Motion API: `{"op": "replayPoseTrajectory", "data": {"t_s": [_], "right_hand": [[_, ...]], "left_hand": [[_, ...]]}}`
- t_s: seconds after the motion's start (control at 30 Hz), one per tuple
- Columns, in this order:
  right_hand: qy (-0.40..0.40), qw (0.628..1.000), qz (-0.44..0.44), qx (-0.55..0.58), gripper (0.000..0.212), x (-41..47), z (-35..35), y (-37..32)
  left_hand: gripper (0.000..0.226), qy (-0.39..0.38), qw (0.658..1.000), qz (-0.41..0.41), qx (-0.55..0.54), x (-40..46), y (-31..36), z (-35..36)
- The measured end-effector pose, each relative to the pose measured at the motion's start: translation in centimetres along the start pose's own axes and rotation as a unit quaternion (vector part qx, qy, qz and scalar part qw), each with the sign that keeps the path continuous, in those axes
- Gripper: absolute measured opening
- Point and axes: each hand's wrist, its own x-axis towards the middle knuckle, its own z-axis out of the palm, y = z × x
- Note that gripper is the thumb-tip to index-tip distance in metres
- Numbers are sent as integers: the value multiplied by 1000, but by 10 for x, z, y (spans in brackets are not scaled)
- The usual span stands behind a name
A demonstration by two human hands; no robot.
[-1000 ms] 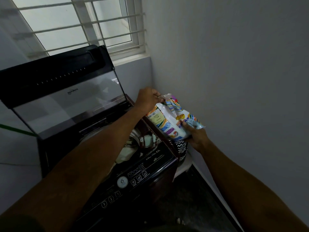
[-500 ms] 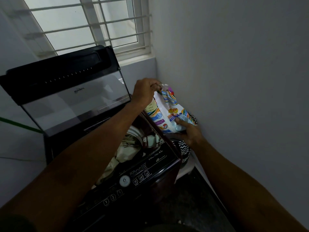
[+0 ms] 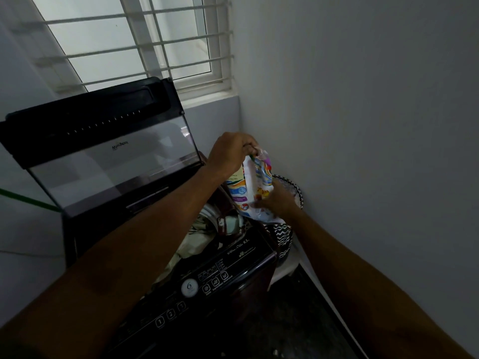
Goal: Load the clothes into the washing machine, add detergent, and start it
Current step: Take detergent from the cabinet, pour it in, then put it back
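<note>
**Detergent pouch held over the right rim of the washer**

We pinch the top edge of the detergent pouch [image 3: 250, 187] in the curled fingers of our left hand [image 3: 229, 154], which keeps its mouth uppermost. Our right hand [image 3: 276, 200] wraps round its lower part from the right, fingers folded against the printed face, taking the weight. Held at both ends like this, we judge the pouch is being readied for opening or tipping rather than carried.

The pouch hangs above the far right corner of the washing machine [image 3: 233, 257], just beside the wall. Below it, to the left, clothes [image 3: 191, 244] already lie in the drum, and the lid [image 3: 103, 151] stands raised at the far side, leaving the opening free. A zigzag-patterned basket [image 3: 283, 237] sits between machine and wall, under our right wrist.

Compared with half a second ago, the pouch stands more upright, and our right hand has shifted from beneath it to its side.
</note>
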Motion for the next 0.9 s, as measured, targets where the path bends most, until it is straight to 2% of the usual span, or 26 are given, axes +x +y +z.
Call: {"op": "replayPoseTrajectory", "data": {"t_s": [0.07, 0.1, 0.2, 0.27, 0.33, 0.4, 0.5, 0.57, 0.67, 0.73, 0.8, 0.9], "right_hand": [[28, 999, -25, 27, 84, 9, 5, -7], [38, 998, -29, 33, 79, 11, 6, -8], [79, 996, -39, 32, 28, 10, 8, -8], [117, 991, -38, 47, 24, 9, 8, -5], [136, 986, -26, 95, 29, 9, 8, -2], [135, 983, -26, 121, 30, 9, 5, 0], [121, 984, -40, 123, 27, 5, 3, -11], [109, 980, -35, 163, 25, 7, 2, -22], [104, 964, -35, 243, 24, 16, 1, -41], [77, 943, -53, 319, 14, 17, -4, -68], [34, 925, -79, 369, 16, 18, -9, -102], [5, 922, -90, 377, 24, 28, -11, -139]], "left_hand": [[8, -8, 1000, 13, -1, 1, 4, 5], [6, -15, 1000, 17, -4, 1, 6, 8], [10, -9, 999, 35, 28, -2, 6, 16], [29, 23, 996, 29, 77, -8, 2, 18], [62, 55, 994, -1, 92, -17, -4, 16], [89, 97, 993, -43, 56, -31, -9, 13], [107, 137, 978, -152, -44, -54, -22, 12], [104, 120, 958, -237, -109, -61, -38, 15], [95, 52, 931, -313, -182, -66, -69, 20], [76, 15, 925, -293, -241, -68, -61, 13], [54, 9, 915, -257, -311, -65, -36, -1], [55, 53, 903, -234, -355, -58, -20, -20]]}}
